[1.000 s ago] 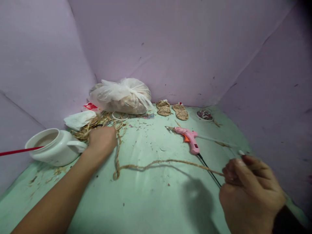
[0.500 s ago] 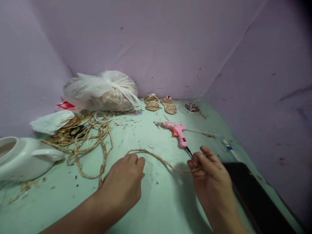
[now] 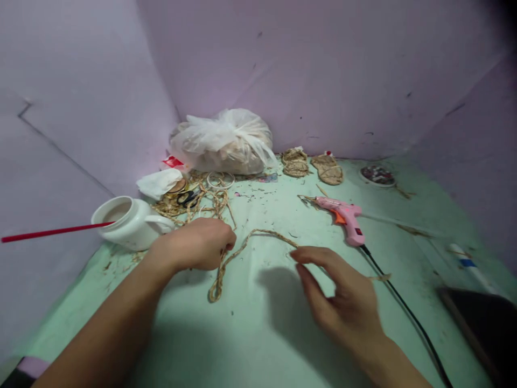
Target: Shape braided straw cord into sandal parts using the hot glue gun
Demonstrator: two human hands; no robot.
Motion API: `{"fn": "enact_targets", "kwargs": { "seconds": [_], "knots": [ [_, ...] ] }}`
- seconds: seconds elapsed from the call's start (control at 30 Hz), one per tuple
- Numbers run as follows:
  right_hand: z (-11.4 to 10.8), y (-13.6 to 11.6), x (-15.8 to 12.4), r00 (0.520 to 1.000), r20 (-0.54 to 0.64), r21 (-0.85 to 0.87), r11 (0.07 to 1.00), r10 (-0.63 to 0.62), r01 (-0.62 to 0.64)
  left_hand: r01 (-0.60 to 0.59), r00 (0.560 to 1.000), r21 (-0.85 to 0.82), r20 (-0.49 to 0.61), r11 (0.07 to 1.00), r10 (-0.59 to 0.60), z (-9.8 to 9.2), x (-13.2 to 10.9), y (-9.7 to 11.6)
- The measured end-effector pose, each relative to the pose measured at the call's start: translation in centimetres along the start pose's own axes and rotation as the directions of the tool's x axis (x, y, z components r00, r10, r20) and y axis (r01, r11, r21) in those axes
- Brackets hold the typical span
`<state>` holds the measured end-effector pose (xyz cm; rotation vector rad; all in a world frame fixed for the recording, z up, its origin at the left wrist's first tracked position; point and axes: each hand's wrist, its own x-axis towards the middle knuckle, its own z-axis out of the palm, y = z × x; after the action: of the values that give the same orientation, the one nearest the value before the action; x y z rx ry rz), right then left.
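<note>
A thin braided straw rope (image 3: 277,234) runs across the green tabletop between my hands. My left hand (image 3: 202,242) is closed, palm down, on the rope, which drops from the fist into a small loop. My right hand (image 3: 347,307) is open over the rope's other part, thumb and forefinger apart. It partly hides the rope, whose frayed end shows beyond the knuckles. More rope lies in a loose heap behind my left hand, beside black-handled scissors (image 3: 187,199). A pink glue gun (image 3: 341,210) lies beyond my right hand, its black cord trailing toward me.
A white jug (image 3: 135,229) lies at the left with a red stick in its mouth. Behind stand a tied plastic bag (image 3: 226,143), small woven slippers (image 3: 329,170) and a round dish (image 3: 377,176). A marker (image 3: 470,264) and a dark flat object (image 3: 480,323) are at the right.
The view has swung left, bringing the red stick in sight. My left hand has moved away toward the rope heap. My right hand has opened from its pinch on the rope.
</note>
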<state>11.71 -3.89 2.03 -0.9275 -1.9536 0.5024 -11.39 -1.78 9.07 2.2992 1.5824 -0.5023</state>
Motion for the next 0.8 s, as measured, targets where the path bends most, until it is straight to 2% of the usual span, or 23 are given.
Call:
{"fn": "enact_targets", "kwargs": {
  "seconds": [0.03, 0.1, 0.2, 0.3, 0.4, 0.47, 0.53, 0.57, 0.63, 0.67, 0.73, 0.8],
  "knots": [
    [1.0, -0.2, 0.7, 0.992, 0.09, 0.025, 0.996, -0.093, 0.091, -0.014, 1.0, 0.006, -0.016, 1.0, 0.014, 0.5, 0.4, 0.1],
    [2.9, -0.4, 2.1, 0.941, 0.272, 0.062, 0.98, -0.2, 0.19, -0.036, 0.997, -0.042, -0.077, 0.998, 0.032, 1.5, 1.0, 0.1],
    [5.2, 0.2, 3.5, 0.856, 0.462, 0.02, 0.968, -0.23, 0.25, -0.034, 0.983, -0.177, -0.182, 0.984, 0.001, 2.3, 1.6, -0.3],
    [6.3, 1.2, 4.1, 0.821, 0.538, -0.046, 0.966, -0.189, 0.253, -0.09, 0.957, -0.258, -0.291, 0.962, 0.011, 1.9, 1.6, -1.2],
    [6.1, 1.5, 4.0, 0.821, 0.55, -0.05, 0.976, -0.151, 0.213, -0.19, 0.882, -0.326, -0.471, 0.926, 0.015, 0.5, 1.2, -2.3],
    [5.4, 1.1, 3.7, 0.838, 0.539, 0.024, 0.996, -0.089, 0.09, -0.202, 0.799, -0.357, -0.599, 0.912, -0.058, -0.3, 0.8, -3.0],
    [4.2, 0.4, 3.2, 0.857, 0.514, 0.149, 0.979, 0.042, -0.137, -0.163, 0.703, -0.381, -0.692, 0.91, -0.164, -0.7, 0.7, -3.8],
    [3.5, 0.1, 3.0, 0.861, 0.491, 0.214, 0.939, 0.133, -0.267, -0.136, 0.655, -0.392, -0.724, 0.91, -0.214, -0.7, 0.7, -4.1],
    [1.6, -0.4, 2.9, 0.835, 0.442, 0.314, 0.815, 0.328, -0.487, -0.068, 0.577, -0.39, -0.767, 0.918, -0.283, -0.4, 0.8, -4.7],
    [0.4, -0.6, 3.0, 0.805, 0.43, 0.333, 0.757, 0.409, -0.563, -0.032, 0.554, -0.367, -0.781, 0.93, -0.289, -0.3, 0.9, -4.9],
    [-2.0, -0.7, 3.3, 0.718, 0.441, 0.306, 0.663, 0.538, -0.684, 0.012, 0.542, -0.276, -0.806, 0.961, -0.238, 0.0, 1.1, -5.1],
    [-4.3, -0.9, 3.7, 0.603, 0.544, 0.344, 0.5, 0.584, -0.795, -0.034, 0.533, -0.174, -0.836, 0.984, -0.129, 0.1, 1.3, -5.1]
  ]
}}
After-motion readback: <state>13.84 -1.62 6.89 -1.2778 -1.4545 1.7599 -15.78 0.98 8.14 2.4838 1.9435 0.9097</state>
